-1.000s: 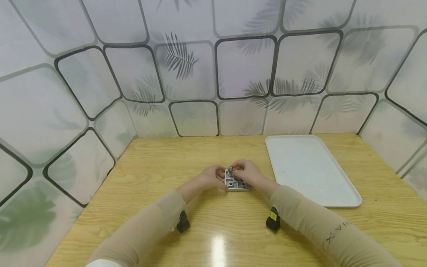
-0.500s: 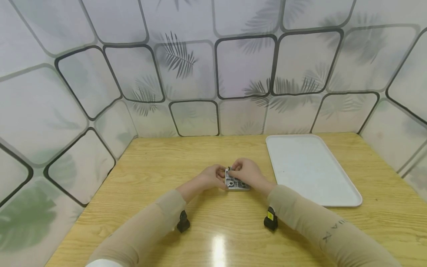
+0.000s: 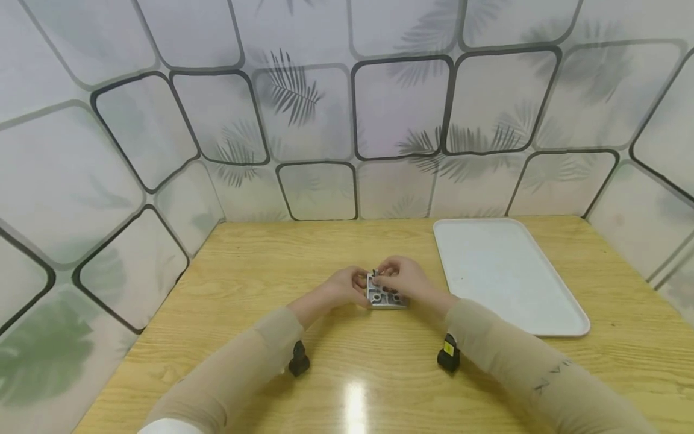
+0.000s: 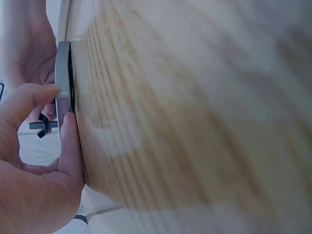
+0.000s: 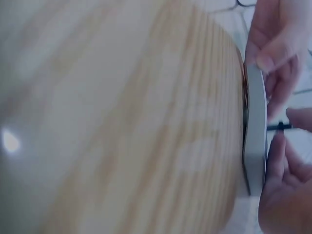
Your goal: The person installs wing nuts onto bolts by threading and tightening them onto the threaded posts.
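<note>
A grey metal plate (image 3: pixel 386 305) with several holes and recesses lies on the wooden table in the head view. My left hand (image 3: pixel 343 287) grips its left side, thumb and finger against the edge (image 4: pixel 63 100). A threaded bolt (image 4: pixel 35 126) stands up from the plate and carries a black wing nut (image 4: pixel 45 125). Around that nut are the thumb and finger of my right hand (image 3: pixel 403 279), which pinch it close above the plate. In the right wrist view the thumb (image 5: pixel 278 151) touches the nut; the plate's far corner is hidden by the fingers.
A white tray (image 3: pixel 504 271) lies on the right of the wooden table (image 3: pixel 260 259), just beyond my right forearm. Patterned curtain-like walls (image 3: pixel 401 108) close off the back and both sides. Black wrist cameras (image 3: pixel 448 354) hang under both sleeves.
My right hand and wrist turned one way, then back, at the wing nut, with the fingertips shifting slightly. The left hand and the plate stay in place.
</note>
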